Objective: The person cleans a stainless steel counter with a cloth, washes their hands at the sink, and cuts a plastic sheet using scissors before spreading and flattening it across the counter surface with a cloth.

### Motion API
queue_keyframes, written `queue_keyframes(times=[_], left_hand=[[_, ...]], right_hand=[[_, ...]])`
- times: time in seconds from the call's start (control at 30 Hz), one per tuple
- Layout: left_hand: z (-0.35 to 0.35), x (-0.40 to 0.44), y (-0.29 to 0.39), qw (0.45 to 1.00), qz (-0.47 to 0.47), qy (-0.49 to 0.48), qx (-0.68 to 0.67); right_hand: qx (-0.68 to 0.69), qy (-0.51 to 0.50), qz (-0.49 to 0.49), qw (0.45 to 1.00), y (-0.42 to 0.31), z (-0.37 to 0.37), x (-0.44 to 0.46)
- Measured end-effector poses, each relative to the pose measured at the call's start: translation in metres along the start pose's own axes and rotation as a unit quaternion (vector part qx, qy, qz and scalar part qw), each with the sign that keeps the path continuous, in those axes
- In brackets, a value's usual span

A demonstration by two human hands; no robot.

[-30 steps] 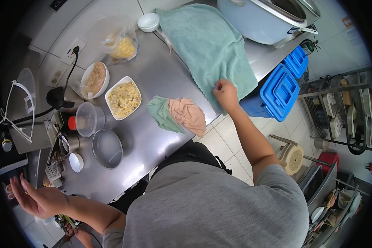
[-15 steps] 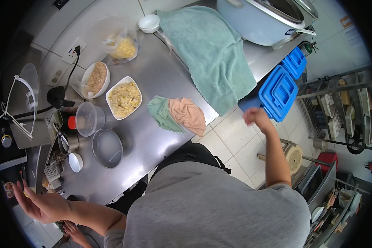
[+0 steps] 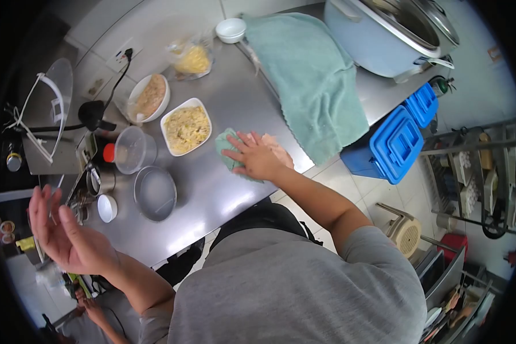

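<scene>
My right hand (image 3: 259, 159) lies with fingers spread over two small cloths on the steel counter. The green cloth (image 3: 227, 150) shows at its fingertips, and the peach cloth (image 3: 280, 151) sticks out behind the knuckles. Raised at the left, my left hand (image 3: 69, 238) holds nothing, its fingers apart and palm up. A square white bowl of chopped yellowish filling (image 3: 187, 127) stands just beyond the cloths. Beside it is a white bowl of pale pink minced food (image 3: 152, 97). A round metal pan (image 3: 155, 193) sits nearer to my left hand.
A large green towel (image 3: 304, 80) drapes over the counter's right edge near a big light-blue cooker (image 3: 378, 40). Blue lidded bins (image 3: 397, 143) and a stool (image 3: 405, 235) stand on the floor. A plastic tub (image 3: 135, 150) is by the pan. Another person's hand (image 3: 92, 309) shows at lower left.
My right hand has swung in from the right, near the blue bins, and come down onto the cloths. My left hand has moved up and slightly right, still spread.
</scene>
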State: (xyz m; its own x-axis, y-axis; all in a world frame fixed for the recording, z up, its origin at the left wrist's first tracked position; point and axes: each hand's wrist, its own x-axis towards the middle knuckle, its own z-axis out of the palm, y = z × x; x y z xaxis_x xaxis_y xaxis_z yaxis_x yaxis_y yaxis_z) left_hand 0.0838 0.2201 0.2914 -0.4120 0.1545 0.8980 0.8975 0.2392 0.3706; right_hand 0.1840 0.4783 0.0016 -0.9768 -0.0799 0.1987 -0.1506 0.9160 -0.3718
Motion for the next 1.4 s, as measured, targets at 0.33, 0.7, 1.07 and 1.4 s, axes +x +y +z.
queue_keyframes(times=[0.33, 0.7, 1.07, 1.4], left_hand=[[-0.037, -0.068, -0.033, 0.949, -0.286, -0.119, 0.057], [-0.097, -0.223, -0.173, 0.735, -0.642, -0.189, 0.110], [-0.099, -0.209, -0.231, 0.724, -0.658, -0.198, -0.063], [-0.039, -0.145, -0.287, 0.678, -0.657, -0.174, -0.280]], right_hand=[[-0.132, 0.139, 0.225, 0.955, 0.118, 0.037, 0.115], [-0.075, 0.041, 0.053, 0.995, -0.018, 0.041, 0.021], [-0.016, -0.047, 0.030, 0.998, -0.142, 0.065, 0.024], [-0.058, 0.070, 0.197, 0.976, -0.138, 0.067, 0.021]])
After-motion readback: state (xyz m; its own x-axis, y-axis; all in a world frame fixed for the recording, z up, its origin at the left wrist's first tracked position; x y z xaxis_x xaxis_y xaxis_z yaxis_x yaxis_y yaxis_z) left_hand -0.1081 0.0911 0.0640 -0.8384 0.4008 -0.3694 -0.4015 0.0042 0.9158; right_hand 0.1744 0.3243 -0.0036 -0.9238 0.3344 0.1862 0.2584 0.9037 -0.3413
